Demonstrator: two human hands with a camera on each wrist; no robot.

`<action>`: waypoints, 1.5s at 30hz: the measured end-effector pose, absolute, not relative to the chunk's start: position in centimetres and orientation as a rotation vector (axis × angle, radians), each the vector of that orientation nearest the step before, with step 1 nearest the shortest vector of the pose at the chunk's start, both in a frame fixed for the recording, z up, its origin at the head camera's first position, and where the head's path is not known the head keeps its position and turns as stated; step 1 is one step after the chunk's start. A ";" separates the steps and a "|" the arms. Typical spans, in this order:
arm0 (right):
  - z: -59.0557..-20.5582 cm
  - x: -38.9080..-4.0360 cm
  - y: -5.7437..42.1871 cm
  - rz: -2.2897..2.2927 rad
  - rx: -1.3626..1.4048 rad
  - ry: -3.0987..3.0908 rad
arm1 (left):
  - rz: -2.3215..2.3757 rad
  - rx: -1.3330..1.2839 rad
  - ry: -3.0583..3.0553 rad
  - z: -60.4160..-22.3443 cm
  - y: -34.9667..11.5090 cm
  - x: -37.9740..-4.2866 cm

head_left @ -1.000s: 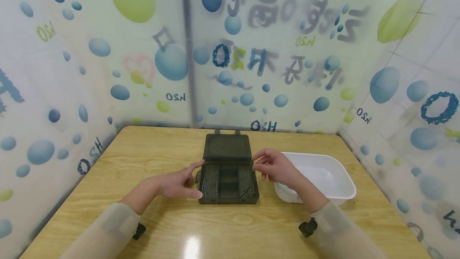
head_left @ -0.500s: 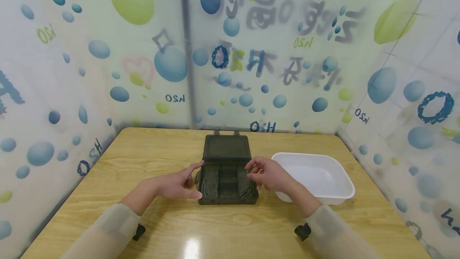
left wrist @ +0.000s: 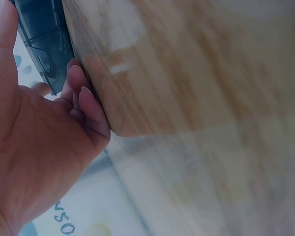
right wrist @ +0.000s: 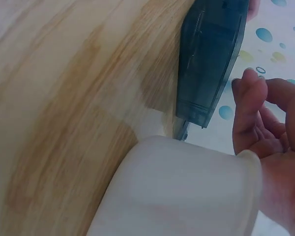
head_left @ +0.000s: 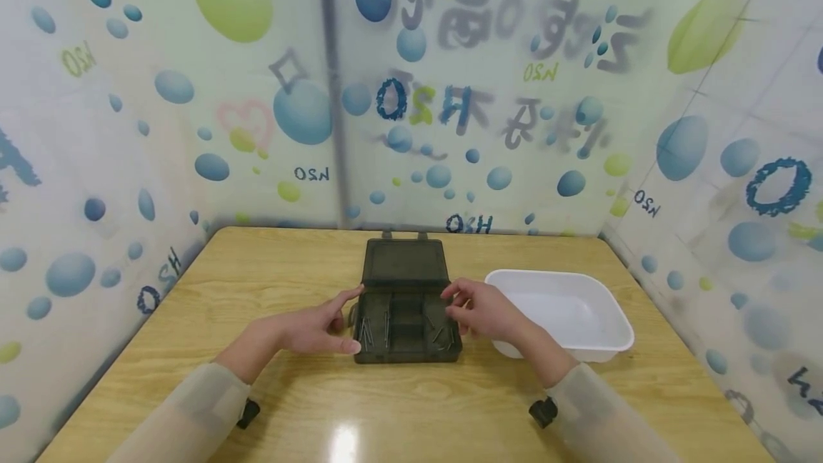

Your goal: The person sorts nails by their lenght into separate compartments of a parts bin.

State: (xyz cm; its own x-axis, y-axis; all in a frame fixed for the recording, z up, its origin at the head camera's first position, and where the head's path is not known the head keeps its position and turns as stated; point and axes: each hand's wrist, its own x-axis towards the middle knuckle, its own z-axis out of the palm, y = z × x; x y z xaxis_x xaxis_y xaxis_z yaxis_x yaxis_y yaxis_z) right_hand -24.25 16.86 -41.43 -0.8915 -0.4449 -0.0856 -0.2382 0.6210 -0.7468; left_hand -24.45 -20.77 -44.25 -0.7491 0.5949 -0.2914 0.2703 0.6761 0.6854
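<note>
A dark, see-through plastic case (head_left: 408, 359) lies on the table with its lid (head_left: 406, 261) swung back. Thin metal pieces, nails or screws, lie in its left (head_left: 366, 332) and right (head_left: 441, 335) compartments; their exact kind is too small to tell. My left hand (head_left: 315, 327) rests at the case's left side, index fingertip at the rear corner and thumb at the front corner. Over the right compartment's edge hovers my right hand (head_left: 485, 311), fingers bent, thumb and index slightly apart, with nothing visible between them. The right wrist view shows these fingertips (right wrist: 250, 81) above the case wall.
A white plastic basin (head_left: 620, 327) stands just right of the case, under my right forearm. The wooden table (head_left: 289, 406) reaches back to a patterned curtain (head_left: 270, 191). Two black latches (head_left: 387, 235) stick out behind the lid.
My right hand has moved left from the case's right edge to over the right compartment. Another thin metal piece now lies there, let go from the fingers. The left hand keeps its place.
</note>
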 end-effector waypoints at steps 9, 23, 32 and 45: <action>-41.5 -24.0 18.3 -1.111 -0.460 2.658 | 0.862 0.674 2.386 -44.4 -20.6 -24.5; -41.0 -25.1 16.4 -1.261 -0.157 2.626 | 0.948 0.555 2.419 -43.3 -21.8 -24.8; -42.0 -29.4 14.7 -1.645 0.139 2.447 | 1.250 0.445 2.504 -43.0 -19.9 -28.2; -43.7 -31.9 14.0 -1.648 0.220 2.451 | 1.400 0.220 2.505 -44.7 -17.0 -31.6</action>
State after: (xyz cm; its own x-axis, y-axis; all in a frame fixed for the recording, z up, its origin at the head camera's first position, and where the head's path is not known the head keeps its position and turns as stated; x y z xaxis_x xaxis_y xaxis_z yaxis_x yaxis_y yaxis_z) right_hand -31.91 14.04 -43.68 -0.9729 0.0226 -0.2300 0.2214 0.3751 -0.9002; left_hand -31.56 -17.04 -44.70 -0.9540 0.2575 -0.1533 0.0043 0.5234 0.8521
